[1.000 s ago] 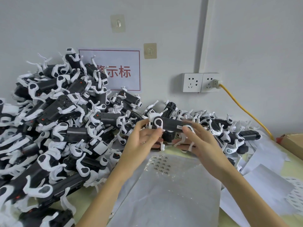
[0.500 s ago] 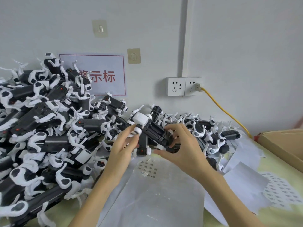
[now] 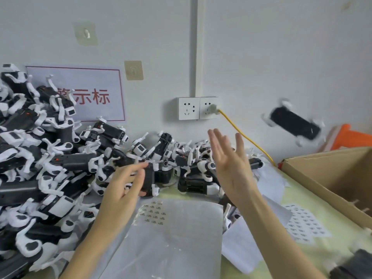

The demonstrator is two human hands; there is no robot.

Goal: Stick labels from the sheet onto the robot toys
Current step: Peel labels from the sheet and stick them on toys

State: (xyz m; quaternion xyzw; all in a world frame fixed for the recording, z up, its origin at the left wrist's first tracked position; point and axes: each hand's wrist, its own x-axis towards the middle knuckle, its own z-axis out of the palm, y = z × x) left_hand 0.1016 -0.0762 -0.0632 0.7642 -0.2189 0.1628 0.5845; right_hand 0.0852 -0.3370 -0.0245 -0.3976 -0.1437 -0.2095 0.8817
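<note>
With our right hand (image 3: 229,164) spread wide and empty, the tossed robot toy (image 3: 293,123) airborne beyond it toward the cardboard box (image 3: 330,174), we reach our loose, open left hand (image 3: 124,186) to a next toy (image 3: 149,178) just past its fingertips.

Black-and-white robot toys (image 3: 60,158) beside a red-bordered sign (image 3: 80,93).
Left of the white socket (image 3: 198,108), red characters are seen on the pale sign; from it a yellow cable (image 3: 245,135) runs; right of it, a brown cardboard box (image 3: 332,178) and an orange object (image 3: 350,135).

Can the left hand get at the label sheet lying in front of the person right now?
Probably yes. The left hand is open, fingers relaxed and holding nothing, just above and left of the label sheet. The remaining labels sit at the sheet's near-left top, with nothing lying over them.
</note>
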